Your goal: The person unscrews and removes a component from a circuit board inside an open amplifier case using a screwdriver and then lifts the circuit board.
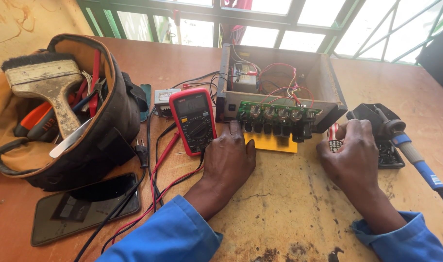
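An open wooden box (323, 73) with wiring inside stands at the table's far side. Leaning at its front is a green circuit board (275, 112) with a row of black knobs, above a yellow sheet (272, 144). My left hand (228, 157) rests palm down on the table, fingertips touching the knobs, holding nothing. A red multimeter (194, 119) lies just left of that hand. My right hand (351, 154) is closed around a screwdriver with a red and white handle (333, 135), to the right of the board.
A tool bag (97, 126) with a paintbrush (51, 82) and pliers sits at left, a dark phone (85, 208) before it. A blue-handled soldering iron (415, 157) rests on a black stand (376, 116) at right. Red and black leads (156, 170) cross the table. Window bars behind.
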